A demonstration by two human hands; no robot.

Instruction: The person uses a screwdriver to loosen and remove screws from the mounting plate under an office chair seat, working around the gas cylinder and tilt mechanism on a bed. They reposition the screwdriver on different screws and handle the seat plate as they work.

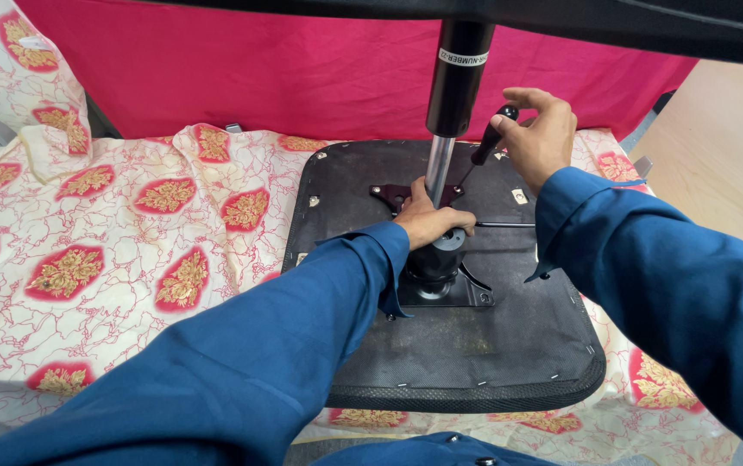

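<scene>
Working over a cloth [113, 233] spread on the bench, cream with red and gold flowers, a red drape behind. Lying on it, underside up and near the front edge: a black seat [475, 345] with staples along its rim. Rising upright from the seat's middle: a column [453, 95], black above and bright metal below, set into a black plate [440, 289] fixed to the seat. Slanting down toward the plate's far end: a black-handled tool [485, 142] with a thin shaft. Tip hidden by the column, so cannot tell what it meets.

Left hand [430, 223]: fingers clenched round the foot of the column, just above the plate. Right hand [540, 134]: fingers grasping the tool's handle from above.

Probably best done with the left grip low and firm, holding the column upright while the tool works. Better to press along the shaft than across it, so the tip does not slip. Wise to hold the left knuckles clear of the shaft, which runs close beside them. Worth minding the seat as well: on loose cloth, likely to slide under a sideways push.
</scene>
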